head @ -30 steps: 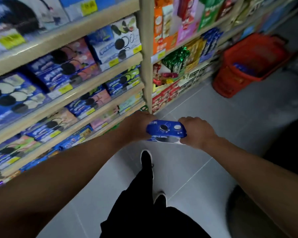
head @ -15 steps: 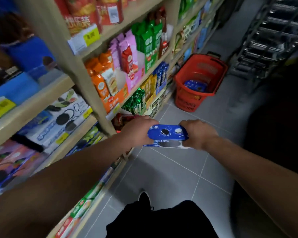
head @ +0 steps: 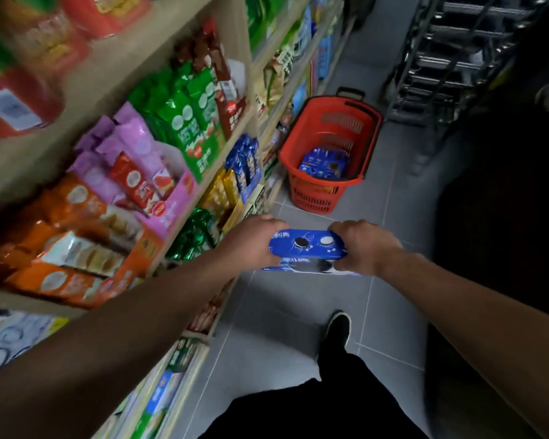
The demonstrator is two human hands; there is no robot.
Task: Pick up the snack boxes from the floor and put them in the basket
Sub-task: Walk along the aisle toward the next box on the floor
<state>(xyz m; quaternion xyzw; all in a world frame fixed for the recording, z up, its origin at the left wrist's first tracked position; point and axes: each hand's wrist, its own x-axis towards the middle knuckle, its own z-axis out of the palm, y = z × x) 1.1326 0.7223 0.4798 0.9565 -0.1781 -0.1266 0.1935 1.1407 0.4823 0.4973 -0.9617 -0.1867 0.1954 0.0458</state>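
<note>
Nearer now, the basket point(head: 358, 182) is sitting at twelve o'clock; both hands, left point(head: 251, 243) and right point(head: 363, 248), are gripping the box point(head: 308, 248) ends with curled fingers. Keeping it level, lowering onto boxes inside, seems wisest.

The cookie box point(head: 308, 248) is held above the floor point(head: 393, 201), between the left hand point(head: 251, 242) and the right hand point(head: 366, 247), nearer than the basket point(head: 317, 198). Left of the basket stand the shelves point(head: 203, 182); right of it, what seems a metal rack point(head: 450, 58). Cookie packs point(head: 325, 163) lie in the basket.
</note>
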